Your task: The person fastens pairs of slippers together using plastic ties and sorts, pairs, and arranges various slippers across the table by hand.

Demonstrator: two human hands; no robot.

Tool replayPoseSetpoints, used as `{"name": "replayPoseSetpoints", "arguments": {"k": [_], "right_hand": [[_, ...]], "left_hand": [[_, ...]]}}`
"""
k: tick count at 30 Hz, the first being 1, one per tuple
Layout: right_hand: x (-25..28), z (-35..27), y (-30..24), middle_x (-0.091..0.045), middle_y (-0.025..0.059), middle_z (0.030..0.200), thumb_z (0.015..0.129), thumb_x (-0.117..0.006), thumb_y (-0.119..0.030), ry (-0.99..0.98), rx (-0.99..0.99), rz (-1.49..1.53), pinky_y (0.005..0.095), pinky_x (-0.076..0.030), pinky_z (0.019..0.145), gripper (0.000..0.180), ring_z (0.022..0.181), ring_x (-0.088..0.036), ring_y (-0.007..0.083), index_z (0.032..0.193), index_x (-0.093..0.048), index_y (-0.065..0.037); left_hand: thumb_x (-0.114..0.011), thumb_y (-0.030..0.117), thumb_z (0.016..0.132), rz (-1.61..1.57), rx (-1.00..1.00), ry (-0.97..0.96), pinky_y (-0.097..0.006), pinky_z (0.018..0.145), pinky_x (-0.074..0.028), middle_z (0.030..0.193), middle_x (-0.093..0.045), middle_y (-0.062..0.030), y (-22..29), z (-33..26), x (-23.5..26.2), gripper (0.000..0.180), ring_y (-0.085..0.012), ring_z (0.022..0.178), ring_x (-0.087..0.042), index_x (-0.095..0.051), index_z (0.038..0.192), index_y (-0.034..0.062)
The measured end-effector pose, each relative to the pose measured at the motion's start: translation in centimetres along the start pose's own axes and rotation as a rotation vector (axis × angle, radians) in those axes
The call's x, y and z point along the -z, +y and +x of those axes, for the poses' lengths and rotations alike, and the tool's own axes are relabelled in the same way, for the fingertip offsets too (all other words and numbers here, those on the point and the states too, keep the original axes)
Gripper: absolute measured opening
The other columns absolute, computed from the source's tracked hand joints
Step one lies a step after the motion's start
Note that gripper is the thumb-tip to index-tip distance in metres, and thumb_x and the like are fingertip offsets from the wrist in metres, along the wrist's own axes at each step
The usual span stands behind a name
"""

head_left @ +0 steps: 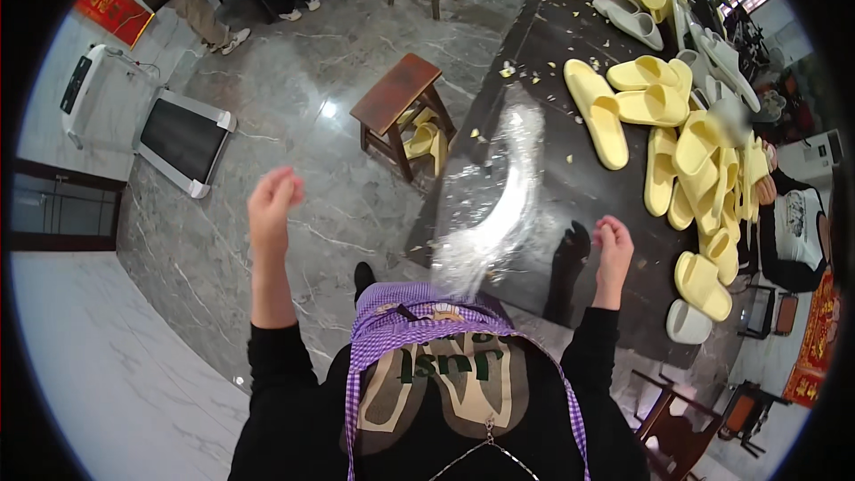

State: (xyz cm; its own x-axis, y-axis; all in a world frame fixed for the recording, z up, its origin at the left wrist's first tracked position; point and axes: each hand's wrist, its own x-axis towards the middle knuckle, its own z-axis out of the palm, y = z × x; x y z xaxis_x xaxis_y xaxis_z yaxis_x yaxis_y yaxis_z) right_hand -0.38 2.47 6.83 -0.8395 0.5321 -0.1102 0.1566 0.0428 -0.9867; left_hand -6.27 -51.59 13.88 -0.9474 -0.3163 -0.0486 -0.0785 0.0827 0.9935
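Fingers of the left hand (272, 200) are curled loosely, nothing held. The right hand (613, 245) is likewise closed and empty; a blurred clear plastic bag (494, 200) is seen between them.

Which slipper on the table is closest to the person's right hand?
The yellow slipper near the table's near right edge, just right of the right hand. A white slipper lies just below it; the big pile is farther away.

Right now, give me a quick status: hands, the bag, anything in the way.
Left hand raised, fingers bunched, empty. Right hand closed, empty. Clear plastic bag, blurred, between them above dark table. Yellow slippers piled at right.
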Motion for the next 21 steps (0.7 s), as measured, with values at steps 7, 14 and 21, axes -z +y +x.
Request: {"name": "replayPoseSetpoints", "arguments": {"k": [7, 14, 21], "right_hand": [[-15.1, -7.8, -5.3, -0.061, 0.004, 0.091, 0.084, -0.056, -0.009, 0.115, 0.224, -0.317, 0.0217, -0.043, 0.074, 0.024, 0.081, -0.054, 0.0088, 0.104, -0.058, 0.004], [-21.4, -14.8, -9.1, -0.059, 0.0035, 0.094, 0.084, -0.055, -0.007, 0.095, 0.154, -0.405, 0.0205, -0.041, 0.076, 0.025, 0.084, -0.052, 0.0089, 0.106, -0.057, 0.005], [-22.4, -17.3, -8.6, -0.06, 0.0034, 0.09, 0.084, -0.056, -0.007, 0.159, 0.172, -0.338, 0.0205, -0.043, 0.072, 0.022, 0.079, -0.053, 0.0081, 0.102, -0.058, 0.005]], "left_hand": [[-0.057, 0.016, 0.085, -0.146, 0.533, -0.187, -0.025, 0.061, -0.047, 0.084, -0.062, -0.0068, -16.1, -3.7, 13.4, 0.026, -0.0113, 0.069, -0.057, -0.054, 0.106, 0.0007], [-0.055, 0.014, 0.086, -0.145, 0.618, -0.279, -0.023, 0.057, -0.048, 0.086, -0.062, -0.0084, -17.1, -0.1, 20.3, 0.026, -0.0122, 0.064, -0.058, -0.052, 0.108, 0.0008], [-0.054, 0.012, 0.086, -0.223, 0.544, -0.225, -0.024, 0.056, -0.048, 0.088, -0.062, -0.0086, -16.4, 3.7, 22.3, 0.027, -0.0122, 0.063, -0.058, -0.052, 0.11, -0.0002]]}}
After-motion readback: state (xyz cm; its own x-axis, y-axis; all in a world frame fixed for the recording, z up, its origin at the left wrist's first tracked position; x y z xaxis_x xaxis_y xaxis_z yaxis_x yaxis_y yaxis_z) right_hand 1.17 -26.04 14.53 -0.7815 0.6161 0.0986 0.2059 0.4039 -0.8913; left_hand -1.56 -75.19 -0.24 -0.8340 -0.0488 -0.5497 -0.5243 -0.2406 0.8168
